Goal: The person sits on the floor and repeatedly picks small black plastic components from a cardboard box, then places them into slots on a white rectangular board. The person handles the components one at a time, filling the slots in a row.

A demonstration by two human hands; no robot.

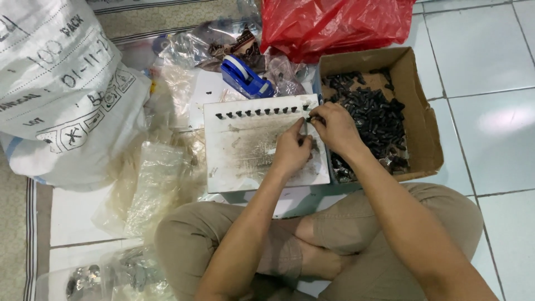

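We pinch a small black part [308, 119] in the right hand [334, 127] at the white board's [245, 161] right end; left hand [292, 151], fingers curled together, steadies alongside.

Floor: pale glossy tiles [490, 128] with dark grout lines, right half of frame; soft light glare at mid right. Striped woven mat [14, 239] along left edge and upper left.

We see small black parts [370, 114] in a brown cardboard box [423, 134], a smudged white board [251, 153], a blue tape dispenser [245, 78], a red plastic bag [334, 25], and khaki trousers [356, 228].
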